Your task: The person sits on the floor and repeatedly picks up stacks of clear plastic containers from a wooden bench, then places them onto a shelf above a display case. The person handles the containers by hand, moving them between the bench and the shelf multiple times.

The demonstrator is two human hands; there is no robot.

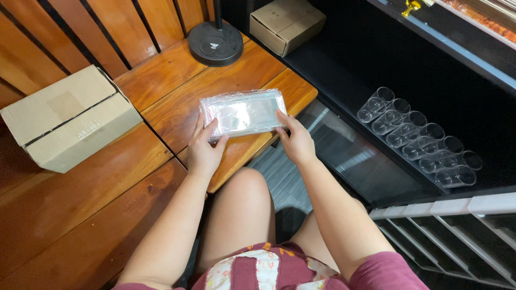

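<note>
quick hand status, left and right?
Left hand: grips the left end of the stack of clear plastic bags on the wooden table.
Right hand: grips the stack's right end.

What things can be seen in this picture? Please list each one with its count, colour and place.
stack of plastic bags: one, clear, on the wooden table near its front edge, held at both ends
wooden table: one, reddish brown, centre and left
large cardboard box: one, tan, closed, on the left of the table
small cardboard box: one, tan, at the far edge, top centre
lamp base: one, black, round, far side of the table
plastic cups: several, exact count unclear, clear, lying in a row on the black shelf at right
rack: one, white, slatted, bottom right
left hand: on the left end of the bags
right hand: on the right end of the bags
</note>
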